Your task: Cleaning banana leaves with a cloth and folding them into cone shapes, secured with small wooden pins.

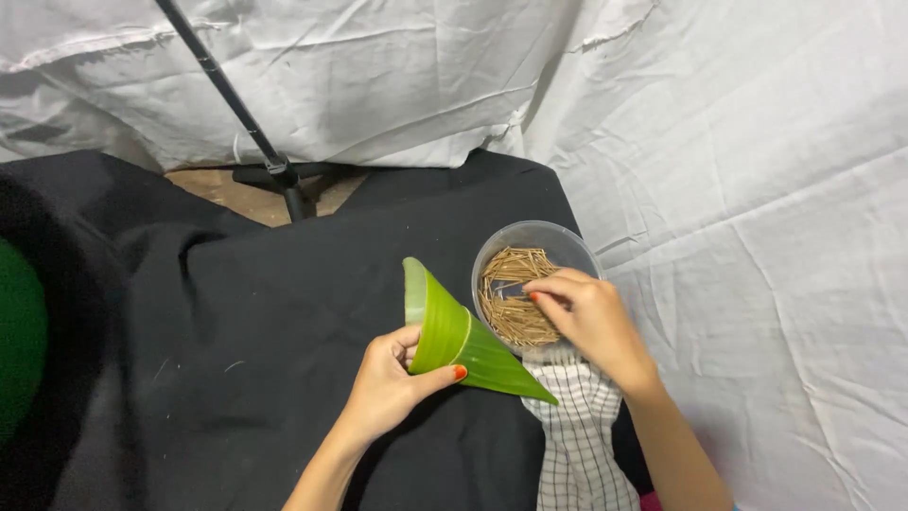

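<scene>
My left hand (390, 380) grips a green leaf rolled into a cone (452, 333), wide mouth pointing up and away, tip toward the lower right. A clear plastic bowl (530, 236) just right of the cone holds several thin brown wooden picks (511, 317). My right hand (588, 317) reaches into the bowl, fingertips pinched together over the picks; whether a pick is between them cannot be told.
A black cloth (284, 312) covers the table. A white checked cloth (577, 435) lies under my right wrist. A black stand pole (232, 99) rises at the back left. White sheets (757, 237) hang behind and at right. Something green (19, 331) sits at the left edge.
</scene>
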